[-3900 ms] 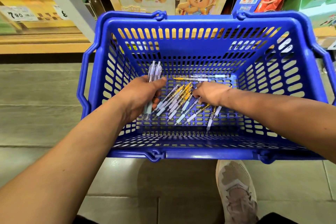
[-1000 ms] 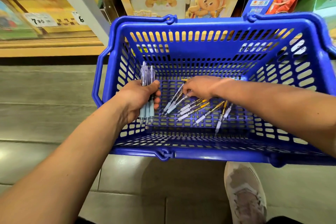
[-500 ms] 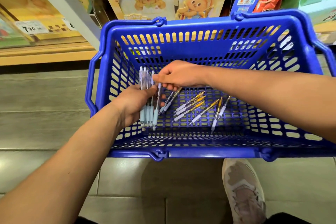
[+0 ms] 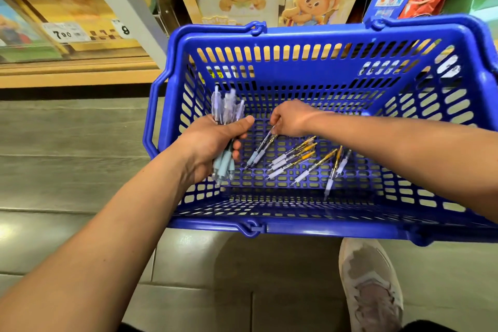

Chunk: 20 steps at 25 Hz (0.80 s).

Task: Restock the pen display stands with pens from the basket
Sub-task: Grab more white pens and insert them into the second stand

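I record: left hand (image 4: pixel 213 143) clasps a bundle of clear blue-grip pens (image 4: pixel 225 108), tips nearward; right hand (image 4: pixel 292 118) pinches one clear plastic pen (image 4: pixel 260 149), tip near-left.

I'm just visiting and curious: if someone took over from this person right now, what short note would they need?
Left hand: grips a bundle of clear plastic pens with pale blue grips, upright inside the blue plastic mesh basket.
Right hand: pinches the top of one more pale-blue-grip pen, tip down near the basket floor.
Several yellow-barrelled pens with white grips lie loose on the basket floor.
Done: a handful gathered. Left: gather the rest and fill the display stands, not in view.
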### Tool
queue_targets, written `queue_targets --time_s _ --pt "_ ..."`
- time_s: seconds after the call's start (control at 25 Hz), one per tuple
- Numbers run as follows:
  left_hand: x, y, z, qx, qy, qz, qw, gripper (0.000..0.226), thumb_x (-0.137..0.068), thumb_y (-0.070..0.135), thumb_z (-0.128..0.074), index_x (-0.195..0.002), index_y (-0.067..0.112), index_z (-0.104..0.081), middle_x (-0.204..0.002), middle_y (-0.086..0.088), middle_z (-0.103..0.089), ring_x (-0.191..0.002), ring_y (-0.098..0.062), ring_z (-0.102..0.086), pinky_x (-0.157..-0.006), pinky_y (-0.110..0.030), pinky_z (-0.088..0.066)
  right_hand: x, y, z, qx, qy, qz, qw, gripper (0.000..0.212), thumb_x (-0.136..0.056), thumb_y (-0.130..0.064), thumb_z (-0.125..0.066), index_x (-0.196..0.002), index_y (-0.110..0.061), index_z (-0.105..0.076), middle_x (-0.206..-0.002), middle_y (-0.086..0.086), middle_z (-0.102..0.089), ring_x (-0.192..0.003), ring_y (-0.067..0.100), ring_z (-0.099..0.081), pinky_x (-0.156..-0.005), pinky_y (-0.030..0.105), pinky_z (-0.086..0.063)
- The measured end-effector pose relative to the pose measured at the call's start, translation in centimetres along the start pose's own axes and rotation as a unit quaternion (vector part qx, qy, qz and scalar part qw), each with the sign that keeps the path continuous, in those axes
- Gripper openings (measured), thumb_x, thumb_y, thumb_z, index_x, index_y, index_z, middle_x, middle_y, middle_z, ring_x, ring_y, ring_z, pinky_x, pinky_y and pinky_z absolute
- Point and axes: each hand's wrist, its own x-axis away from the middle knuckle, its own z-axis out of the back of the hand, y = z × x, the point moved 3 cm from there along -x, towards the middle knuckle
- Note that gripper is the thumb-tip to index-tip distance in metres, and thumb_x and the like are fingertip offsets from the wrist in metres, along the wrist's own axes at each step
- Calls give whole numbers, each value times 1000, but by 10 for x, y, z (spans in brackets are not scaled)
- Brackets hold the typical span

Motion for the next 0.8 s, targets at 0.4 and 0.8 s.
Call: queue_targets --time_s 0.4,0.8 --pt "11 4 16 46 -4 -43 998 22 -94 20 -71 -80 14 -55 -60 3 -45 -49 -10 -41 -43 -23 -44 -38 -10 -41 106 25 -119 987 51 -88 -64 -63 -75 -15 -60 -74 1 -61 -57 16 -59 -43 24 -40" --pt "1 0 10 57 85 -28 994 7 -104 10 -53 -104 4 -57 -88 -12 -77 -62 -19 -70 -60 -32 -62 -23 -20 -28 -290 -93 -88 948 24 -100 -22 -60 -110 -1 -64 -93 10 -75 -66 11 -69 -60 20 -58"
